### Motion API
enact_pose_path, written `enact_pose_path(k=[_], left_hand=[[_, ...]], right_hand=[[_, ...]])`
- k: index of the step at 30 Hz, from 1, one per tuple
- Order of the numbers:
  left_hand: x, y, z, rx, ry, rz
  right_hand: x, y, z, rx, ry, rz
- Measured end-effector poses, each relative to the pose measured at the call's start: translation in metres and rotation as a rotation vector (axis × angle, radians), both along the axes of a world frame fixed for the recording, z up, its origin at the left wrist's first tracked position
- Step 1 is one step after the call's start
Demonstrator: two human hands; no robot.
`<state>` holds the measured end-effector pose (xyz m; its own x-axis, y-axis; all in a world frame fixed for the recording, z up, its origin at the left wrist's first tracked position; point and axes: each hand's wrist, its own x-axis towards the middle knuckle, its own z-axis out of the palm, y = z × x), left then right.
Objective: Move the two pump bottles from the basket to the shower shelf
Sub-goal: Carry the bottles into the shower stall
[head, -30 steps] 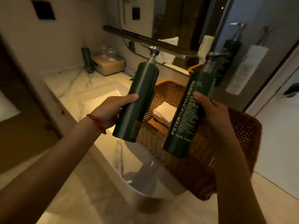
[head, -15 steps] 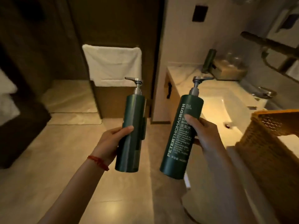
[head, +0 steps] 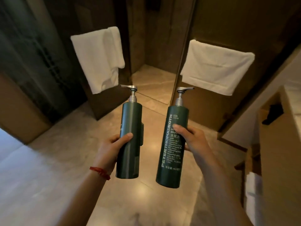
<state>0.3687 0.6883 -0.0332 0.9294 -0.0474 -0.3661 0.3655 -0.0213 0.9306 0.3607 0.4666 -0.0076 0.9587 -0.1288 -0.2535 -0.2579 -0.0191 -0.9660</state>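
Dark green cylindrical plastic pump bottle with white lettering (head: 172,145) stands at centre right of the frame, the right hand (head: 193,139) with fingers closed around its middle. A matching dark green pump bottle, label turned away (head: 130,141), stands just left of centre, the left hand (head: 110,149) with fingers wrapped around its lower half. Both are upright, apart, and carried above the beige tiled floor (head: 146,201). Silver pump heads point outward. No basket or shower shelf is visible. Carrying well likely means keeping both vertical, gripping mid-body, and avoiding pressure on the pumps. White towels (head: 99,57) hang in the upper frame.
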Motion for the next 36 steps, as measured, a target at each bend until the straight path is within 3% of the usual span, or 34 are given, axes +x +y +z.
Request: enact_pose_path(k=[6,12,23,36], left_hand=[[0.038,0.017,-0.011,0.017,0.01,0.138],[0.115,-0.002,-0.02,-0.01,0.047,0.148],[0.352,-0.073,-0.019,-0.006,0.062,0.133],[0.639,-0.09,-0.045,-0.046,0.063,0.146]], right_hand=[[0.056,0.023,-0.014,-0.014,0.039,0.085],[0.129,0.008,-0.028,-0.024,0.067,0.077],[0.35,-0.054,-0.031,-0.028,0.063,-0.015],[0.629,-0.084,-0.047,0.008,0.049,-0.125]])
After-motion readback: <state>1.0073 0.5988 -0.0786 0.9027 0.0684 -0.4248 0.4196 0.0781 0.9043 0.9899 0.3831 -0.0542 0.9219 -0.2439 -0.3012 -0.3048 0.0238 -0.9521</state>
